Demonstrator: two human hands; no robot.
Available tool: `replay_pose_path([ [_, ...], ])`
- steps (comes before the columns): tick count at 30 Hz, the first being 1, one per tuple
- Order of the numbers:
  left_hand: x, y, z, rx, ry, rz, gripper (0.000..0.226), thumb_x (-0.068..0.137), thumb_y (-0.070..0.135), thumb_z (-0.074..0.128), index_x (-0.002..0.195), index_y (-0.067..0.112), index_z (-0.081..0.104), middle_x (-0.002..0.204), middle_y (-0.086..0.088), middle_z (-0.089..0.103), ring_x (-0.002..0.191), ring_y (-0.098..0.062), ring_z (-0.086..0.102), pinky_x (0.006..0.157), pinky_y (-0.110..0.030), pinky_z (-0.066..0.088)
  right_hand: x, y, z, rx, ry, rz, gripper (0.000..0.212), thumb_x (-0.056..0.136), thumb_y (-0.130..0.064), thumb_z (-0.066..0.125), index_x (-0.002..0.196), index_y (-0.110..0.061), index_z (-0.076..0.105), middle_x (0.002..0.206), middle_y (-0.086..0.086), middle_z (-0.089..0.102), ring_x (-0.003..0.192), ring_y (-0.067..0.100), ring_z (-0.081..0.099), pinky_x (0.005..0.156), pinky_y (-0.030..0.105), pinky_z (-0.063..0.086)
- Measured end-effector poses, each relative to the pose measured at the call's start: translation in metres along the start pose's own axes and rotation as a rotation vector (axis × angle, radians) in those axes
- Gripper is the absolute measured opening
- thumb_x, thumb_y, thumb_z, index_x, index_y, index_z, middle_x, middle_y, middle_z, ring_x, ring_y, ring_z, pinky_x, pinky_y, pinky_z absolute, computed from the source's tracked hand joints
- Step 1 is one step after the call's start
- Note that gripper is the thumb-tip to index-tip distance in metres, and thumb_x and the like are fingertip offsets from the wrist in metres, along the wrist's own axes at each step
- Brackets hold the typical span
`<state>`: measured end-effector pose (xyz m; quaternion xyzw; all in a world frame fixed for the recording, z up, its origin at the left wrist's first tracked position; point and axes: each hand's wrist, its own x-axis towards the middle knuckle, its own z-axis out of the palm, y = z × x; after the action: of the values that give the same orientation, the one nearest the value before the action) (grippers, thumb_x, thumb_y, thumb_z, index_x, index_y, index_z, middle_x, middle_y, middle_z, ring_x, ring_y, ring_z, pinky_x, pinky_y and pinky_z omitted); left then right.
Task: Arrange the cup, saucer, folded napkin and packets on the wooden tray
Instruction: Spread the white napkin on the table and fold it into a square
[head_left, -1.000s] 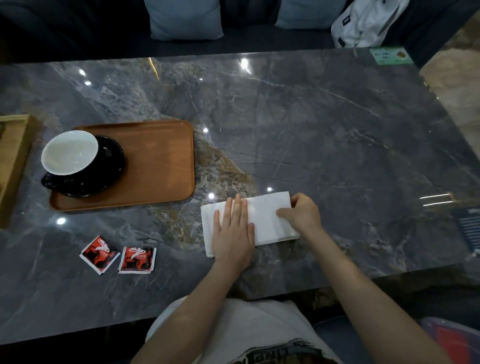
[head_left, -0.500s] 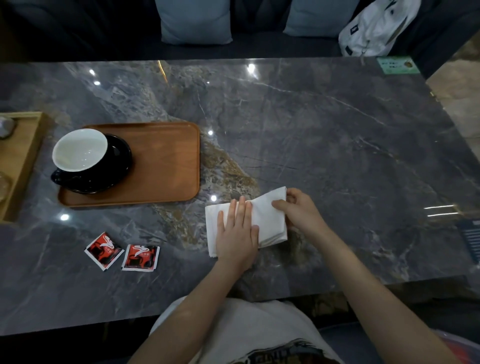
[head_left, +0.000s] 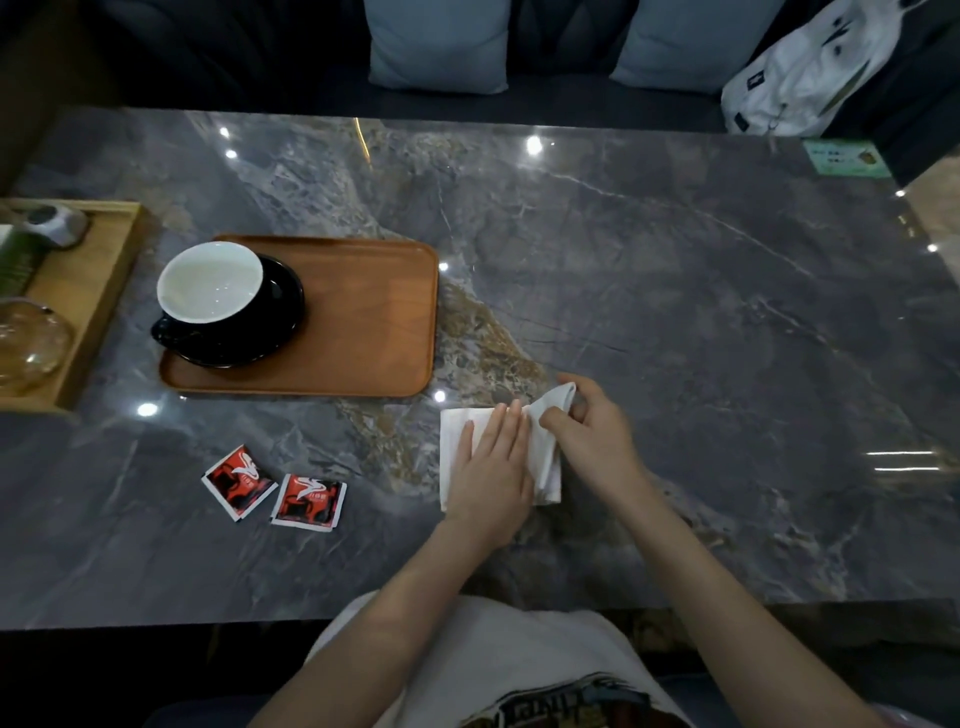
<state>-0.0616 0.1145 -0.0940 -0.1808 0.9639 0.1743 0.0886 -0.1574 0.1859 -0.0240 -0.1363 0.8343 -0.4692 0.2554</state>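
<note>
A white napkin (head_left: 457, 441) lies on the marble table near the front edge. My left hand (head_left: 493, 473) presses flat on its middle, fingers together. My right hand (head_left: 592, 431) pinches the napkin's right edge and holds it lifted over toward the left. On the wooden tray (head_left: 363, 322) at the left, a white-lined black cup (head_left: 210, 286) stands on a black saucer (head_left: 280, 312). Two red packets (head_left: 239, 480) (head_left: 309, 501) lie side by side on the table, in front of the tray and left of the napkin.
A lighter wooden box tray (head_left: 98, 291) with a glass jar and small items sits at the far left edge. A green card (head_left: 844, 158) lies at the table's far right corner. Cushions and a white bag (head_left: 810, 67) rest on the sofa beyond.
My right hand has lifted the napkin's right edge and carried it leftward, folding it over. My left hand has stayed pressed on the napkin. The view shifted slightly.
</note>
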Motion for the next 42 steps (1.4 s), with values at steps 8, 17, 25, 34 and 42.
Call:
replay_pose_path([
  [8,-0.006,-0.01,-0.013,-0.101,0.042,0.012,0.063,0.093,0.031,0.036,0.148,0.017,0.008,0.159,-0.003,0.0,0.146,-0.018,-0.003,0.118,-0.04,0.0,0.003,-0.007,0.025,-0.147,-0.075,-0.095,0.043,0.082,-0.021,0.057,0.125,-0.016,0.049,0.069,-0.011,0.051,0.071,0.013,0.052,0.064,0.025,0.039],
  [17,-0.033,-0.045,-0.051,-1.638,-0.169,-0.543,0.041,0.079,-0.007,0.042,0.114,0.006,0.058,0.078,-0.003,0.068,0.069,-0.014,0.065,0.057,-0.019,0.055,0.011,-0.017,0.058,-0.307,-0.257,-0.101,0.041,0.075,-0.024,0.06,0.114,-0.018,0.049,0.088,0.0,0.056,0.085,0.02,0.056,0.063,0.029,0.038],
  [25,-0.045,-0.04,-0.034,-1.433,-0.036,-0.457,0.034,0.079,-0.014,0.059,0.112,-0.007,0.054,0.085,-0.005,0.067,0.064,0.001,0.067,0.063,-0.015,0.056,0.041,-0.02,0.046,-0.579,-0.44,-0.329,0.029,0.087,-0.024,0.052,0.113,-0.018,0.062,0.118,0.004,0.055,0.114,0.021,0.039,0.086,0.023,0.024],
  [34,-0.054,-0.034,-0.042,-0.898,0.285,-0.421,0.056,0.073,0.017,0.073,0.122,0.023,0.045,0.096,0.011,0.058,0.086,-0.007,0.058,0.069,-0.011,0.045,0.046,-0.019,0.045,-0.363,-0.606,-0.321,0.015,0.09,-0.017,0.052,0.101,-0.013,0.063,0.096,0.0,0.064,0.085,0.008,0.055,0.066,0.006,0.037],
  [42,-0.047,-0.029,-0.045,-0.624,0.265,-0.461,0.03,0.072,0.031,0.072,0.094,0.013,0.062,0.091,-0.006,0.07,0.087,-0.023,0.064,0.074,-0.03,0.047,0.05,-0.012,0.044,-0.291,-0.587,-0.301,0.018,0.089,-0.022,0.056,0.075,-0.032,0.055,0.075,-0.016,0.055,0.07,-0.004,0.05,0.061,0.005,0.036],
])
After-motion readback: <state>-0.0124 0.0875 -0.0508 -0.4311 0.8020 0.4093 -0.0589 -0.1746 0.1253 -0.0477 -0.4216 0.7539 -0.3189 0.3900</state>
